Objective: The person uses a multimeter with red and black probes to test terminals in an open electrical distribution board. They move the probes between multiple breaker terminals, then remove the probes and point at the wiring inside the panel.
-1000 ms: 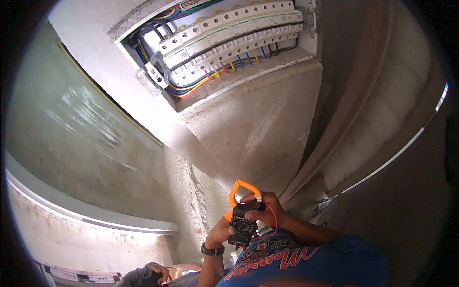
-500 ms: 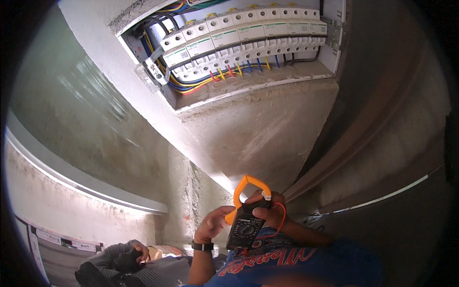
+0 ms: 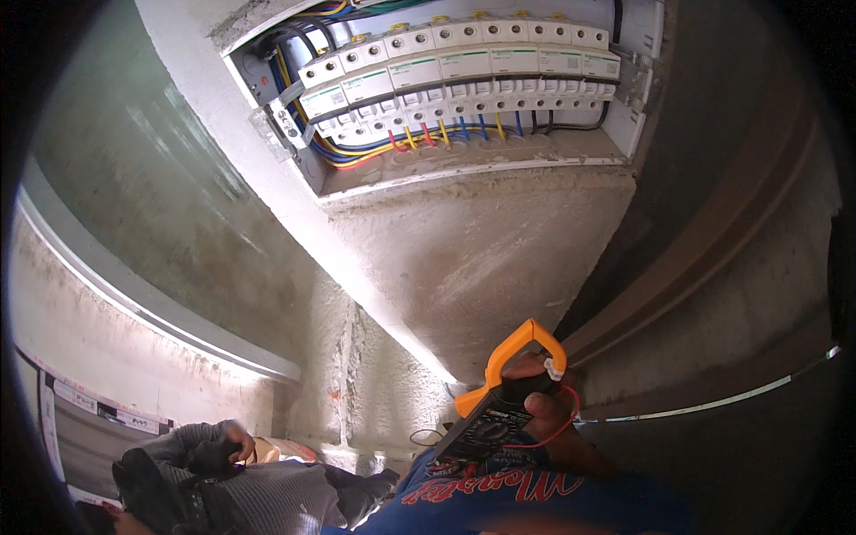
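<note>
My right hand (image 3: 551,415) is closed around a clamp meter (image 3: 489,430) with a black body, a round dial and an orange jaw. The thumb lies across its front, and other fingers show behind the jaw. The meter is tilted, its jaw pointing up and to the right, in front of my blue shirt. From the meter a thin red test lead (image 3: 576,419) loops out to the right of the hand. My left hand is out of view. Above, in the wall, an open distribution box holds a row of white circuit breakers (image 3: 464,64), well apart from the meter.
Red, yellow, blue and black wires (image 3: 444,134) run below the breakers. The box's lower rim (image 3: 481,178) juts over a rough plaster wall (image 3: 446,241). At lower left, another person in a grey sleeve (image 3: 267,495) is close by. A curved ledge (image 3: 152,312) runs along the left.
My left hand has let go of the meter and left the view. The right hand has carried the meter to the right and tilted it further. The breaker box appears slightly shifted.
</note>
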A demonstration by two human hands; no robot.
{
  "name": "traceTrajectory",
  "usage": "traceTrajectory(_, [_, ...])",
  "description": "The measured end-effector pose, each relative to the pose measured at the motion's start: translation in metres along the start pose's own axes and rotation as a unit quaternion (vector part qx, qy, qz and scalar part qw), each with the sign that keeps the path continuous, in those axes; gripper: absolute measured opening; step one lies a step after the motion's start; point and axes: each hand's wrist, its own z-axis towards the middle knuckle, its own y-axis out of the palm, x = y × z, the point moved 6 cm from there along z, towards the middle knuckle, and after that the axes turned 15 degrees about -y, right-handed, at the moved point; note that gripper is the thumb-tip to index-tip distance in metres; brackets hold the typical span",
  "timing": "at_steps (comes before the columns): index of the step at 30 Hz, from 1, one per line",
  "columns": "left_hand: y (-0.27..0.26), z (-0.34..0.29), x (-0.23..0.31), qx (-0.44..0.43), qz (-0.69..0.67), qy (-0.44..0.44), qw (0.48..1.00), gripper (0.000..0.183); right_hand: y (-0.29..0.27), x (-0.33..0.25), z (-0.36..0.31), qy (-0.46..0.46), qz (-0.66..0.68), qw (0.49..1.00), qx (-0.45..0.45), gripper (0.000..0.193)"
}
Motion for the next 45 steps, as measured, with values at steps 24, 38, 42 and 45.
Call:
traceTrajectory(24, [0.020,-0.096,0.145,-0.041,0.117,0.136,0.983,0.053,-0.010,-0.015,0.015,-0.017,-0.013,1.000,-0.015,0.048])
traceTrajectory(38, [0.098,-0.455,0.310,0.210,0.010,0.713,0.669,0.036,-0.019,-0.023,0.011,0.009,-0.022,1.000,0.005,0.051])
traceTrajectory(42, [0.115,-0.497,0.321,0.228,0.033,0.761,0.607,0.037,-0.025,-0.022,0.010,-0.006,-0.031,0.999,-0.020,0.046])
traceTrajectory(45, [0.126,-0.526,0.329,0.281,0.063,0.780,0.555,0.051,-0.031,-0.020,0.005,0.024,-0.036,0.999,-0.007,0.047])
